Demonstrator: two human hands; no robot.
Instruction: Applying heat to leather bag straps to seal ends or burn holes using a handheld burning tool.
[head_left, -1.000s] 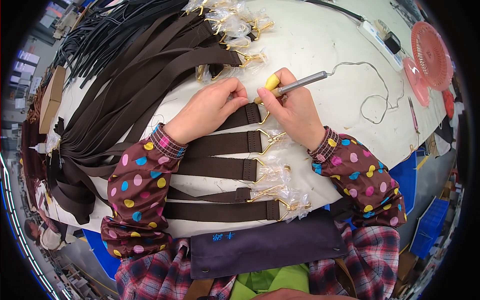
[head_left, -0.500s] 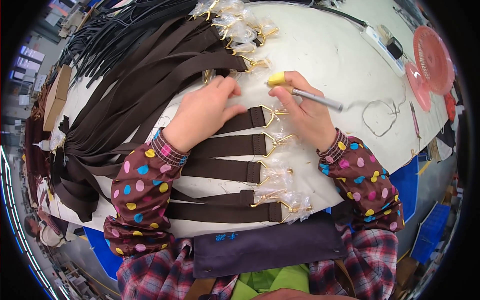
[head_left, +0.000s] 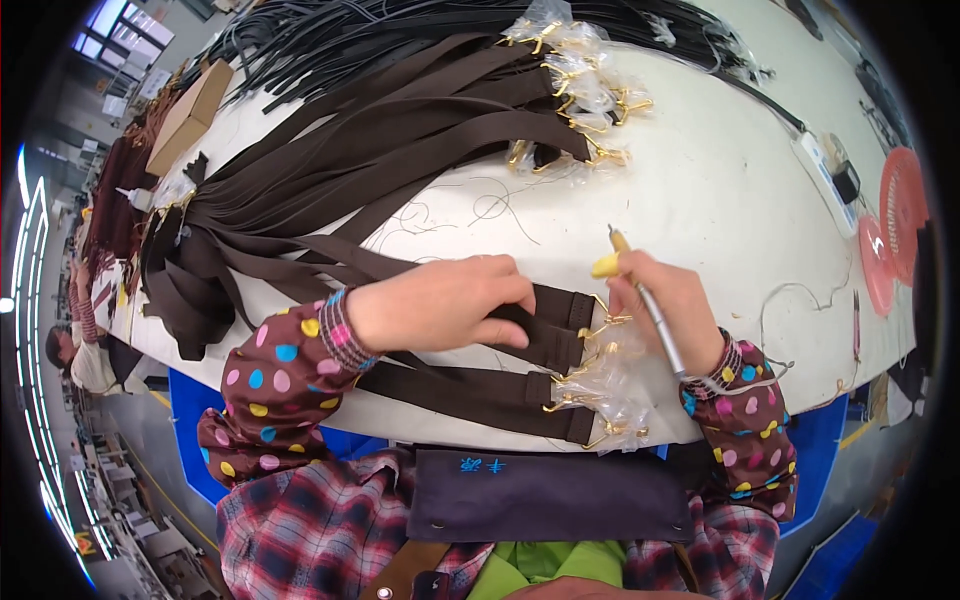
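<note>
My left hand [head_left: 450,305] is closed on a dark brown webbing strap [head_left: 550,340], thumb and fingers near its stitched end. Gold metal hooks [head_left: 603,322] in clear plastic wrap are fixed to the ends of this strap and its neighbours. Just right of them, my right hand [head_left: 675,300] grips a pen-shaped tool [head_left: 660,330] with a silver body and a thin grey cord. Its tip points up and away from the straps. One right finger wears a yellow finger cover [head_left: 606,265]. Nearer to me, more brown straps [head_left: 470,395] lie side by side.
A large bundle of brown straps [head_left: 380,130] with wrapped hooks lies farther off, tied at the left. Behind it are thin black cords [head_left: 330,50]. A white power strip [head_left: 825,180], pink plastic basket [head_left: 900,215] and tweezers [head_left: 856,325] are at the right. Loose threads lie mid-table.
My left hand has come away from the far bundle and closed on a near strap. The near straps are bunched closer together. The tool's tip points farther upward. The whole view has shifted.
</note>
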